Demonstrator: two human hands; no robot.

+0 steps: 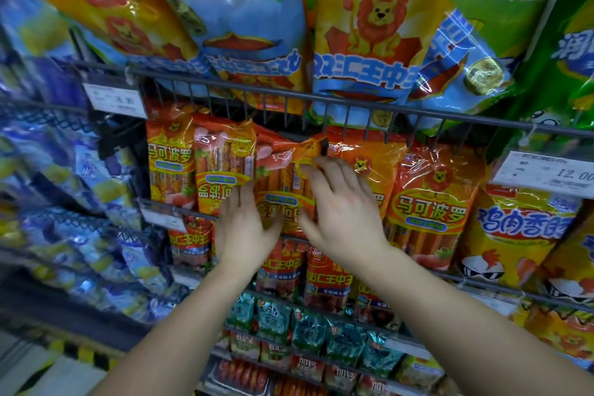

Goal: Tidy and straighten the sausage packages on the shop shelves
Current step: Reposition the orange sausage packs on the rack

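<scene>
The slippery, soft sausage package is being pressed flat by open left hand and right hand, ungripped; side edges, three and nine o'clock, look best held.

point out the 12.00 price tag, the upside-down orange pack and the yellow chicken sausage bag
12.00 price tag (543, 174): head view, middle of the white label.
upside-down orange pack (221, 154): head view, clear window over the sausages.
yellow chicken sausage bag (514, 241): head view, yellow front under the lettering.

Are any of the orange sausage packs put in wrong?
Yes. Two orange packs are upside down: one just left of the hands, and one between the left hand and right hand. Their writing is flipped, while the neighbour pack reads upright.
</scene>
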